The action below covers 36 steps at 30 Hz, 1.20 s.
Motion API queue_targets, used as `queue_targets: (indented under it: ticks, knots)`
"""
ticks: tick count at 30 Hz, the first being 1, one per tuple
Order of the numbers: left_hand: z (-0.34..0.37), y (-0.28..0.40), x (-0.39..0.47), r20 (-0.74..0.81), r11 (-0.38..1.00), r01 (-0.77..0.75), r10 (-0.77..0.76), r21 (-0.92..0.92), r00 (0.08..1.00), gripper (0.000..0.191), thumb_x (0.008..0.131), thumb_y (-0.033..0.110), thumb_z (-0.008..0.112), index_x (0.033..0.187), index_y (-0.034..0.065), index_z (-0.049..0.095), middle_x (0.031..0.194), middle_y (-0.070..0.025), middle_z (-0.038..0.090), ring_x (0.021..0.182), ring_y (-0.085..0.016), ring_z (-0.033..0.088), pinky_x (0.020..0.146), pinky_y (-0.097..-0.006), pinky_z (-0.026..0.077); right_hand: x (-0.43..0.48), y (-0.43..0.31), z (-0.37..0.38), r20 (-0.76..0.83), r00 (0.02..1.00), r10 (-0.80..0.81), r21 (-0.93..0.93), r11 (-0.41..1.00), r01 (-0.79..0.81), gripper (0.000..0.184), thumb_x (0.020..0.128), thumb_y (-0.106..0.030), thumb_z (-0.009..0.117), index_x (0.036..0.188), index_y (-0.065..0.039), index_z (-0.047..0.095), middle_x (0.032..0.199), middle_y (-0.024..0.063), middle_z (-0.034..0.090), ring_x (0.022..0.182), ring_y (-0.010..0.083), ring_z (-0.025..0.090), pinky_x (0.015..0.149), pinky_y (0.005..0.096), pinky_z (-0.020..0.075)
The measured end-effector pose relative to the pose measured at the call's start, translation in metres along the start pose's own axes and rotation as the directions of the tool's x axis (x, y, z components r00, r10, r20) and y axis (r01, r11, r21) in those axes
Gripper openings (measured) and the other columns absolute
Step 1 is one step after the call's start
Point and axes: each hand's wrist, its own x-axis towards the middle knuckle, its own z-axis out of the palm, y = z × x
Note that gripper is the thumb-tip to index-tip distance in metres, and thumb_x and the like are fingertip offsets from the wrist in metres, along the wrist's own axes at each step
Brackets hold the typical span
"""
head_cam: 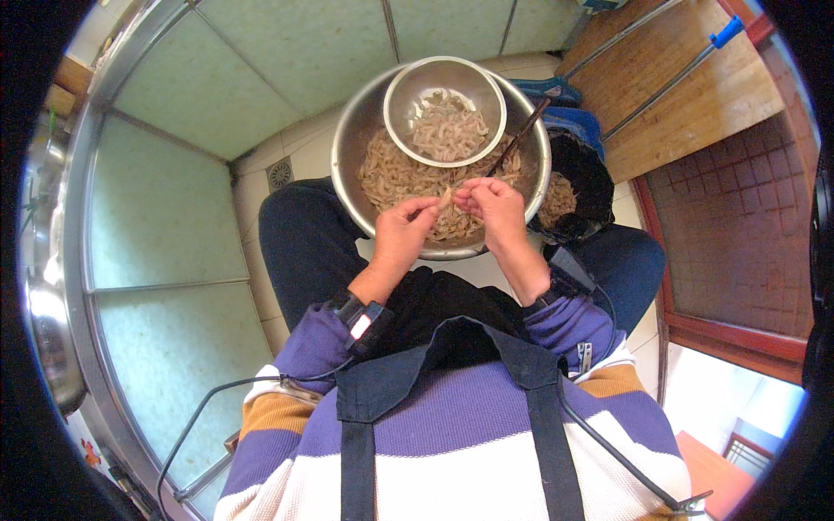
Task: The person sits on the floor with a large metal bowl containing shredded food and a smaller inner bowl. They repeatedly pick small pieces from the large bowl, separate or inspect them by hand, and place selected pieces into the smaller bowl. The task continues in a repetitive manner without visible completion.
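Note:
Above a wide stainless steel basin [345, 179], a small shrimp [445, 197] is pinched between the thumb and fingertips of my left hand [405, 229]. My right hand [500, 207] meets it from the other side, fingertips closed at the shrimp's end. Many greyish, unpeeled-looking shrimp [391, 172] fill the basin below. A smaller steel bowl [399, 124] rests over the basin's far part and contains paler shrimp [449, 133] that look peeled. A dark thin stick [521, 133], perhaps chopsticks, leans against the basin's right rim. My fingers partly hide the held shrimp.
Right of the basin, a black plastic bag [589, 189] holds a heap of shells or scraps [559, 198]. Blue containers [573, 124] stand behind it. Pale green cabinet panels [169, 208] line the left and far sides. A floor drain [280, 174] lies left of the basin. Cables [202, 407] run from both wrists.

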Motion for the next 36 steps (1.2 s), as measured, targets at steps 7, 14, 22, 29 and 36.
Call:
queue_targets:
  ticks: [7,14,22,29,36]
  knots:
    - [-0.008,-0.006,0.005,0.034,0.929,-0.278,0.278,0.246,0.960,0.014,0.083,0.005,0.064,0.095,-0.0002,0.067,0.080,-0.0083,0.064,0.071,-0.015,0.061,0.066,-0.0273,0.049,-0.002,0.003,0.004,0.301,0.948,0.108,-0.033,0.994,-0.103,0.016,0.091,-0.008,0.055,0.102,0.002,0.061,0.085,0.0085,0.065,0.080,0.0160,0.064,0.074,0.0275,0.0525]
    - [-0.008,-0.011,0.009,0.049,0.932,-0.255,0.251,0.259,0.967,0.011,0.082,0.004,0.064,0.092,-0.0002,0.066,0.081,-0.0101,0.064,0.073,-0.017,0.062,0.066,-0.0290,0.049,-0.001,0.009,0.006,0.316,0.933,0.173,-0.280,0.957,-0.083,0.018,0.093,-0.016,0.057,0.095,0.001,0.062,0.080,0.0058,0.063,0.066,0.0144,0.063,0.061,0.0268,0.0539]
    - [-0.008,-0.003,0.010,-0.004,0.933,-0.217,0.227,0.287,0.974,0.010,0.082,0.005,0.065,0.090,-0.0002,0.066,0.081,-0.0096,0.064,0.072,-0.016,0.060,0.066,-0.0285,0.049,0.002,0.011,0.008,0.256,0.955,0.150,-0.026,0.989,-0.149,0.017,0.094,-0.018,0.056,0.099,-0.001,0.057,0.082,0.0060,0.063,0.068,0.0167,0.065,0.061,0.0284,0.0553]
    - [-0.010,-0.005,0.013,-0.003,0.975,-0.136,0.138,0.175,0.990,0.010,0.084,0.005,0.064,0.092,0.0000,0.066,0.079,-0.0065,0.063,0.072,-0.012,0.059,0.066,-0.0270,0.048,0.010,0.005,-0.003,0.142,0.977,0.160,-0.094,0.985,-0.147,0.015,0.093,-0.016,0.059,0.097,-0.002,0.057,0.078,0.0044,0.062,0.064,0.0123,0.062,0.056,0.0250,0.0538]
    - [-0.013,-0.007,0.019,-0.012,0.996,-0.084,0.085,0.026,0.996,0.009,0.085,0.005,0.063,0.094,0.0010,0.066,0.081,-0.0029,0.063,0.074,-0.010,0.058,0.069,-0.0252,0.048,0.025,-0.039,-0.031,-0.152,0.803,-0.577,-0.498,0.746,0.442,0.017,0.096,-0.017,0.052,0.096,-0.003,0.062,0.082,0.0043,0.061,0.069,0.0112,0.058,0.064,0.0248,0.0476]
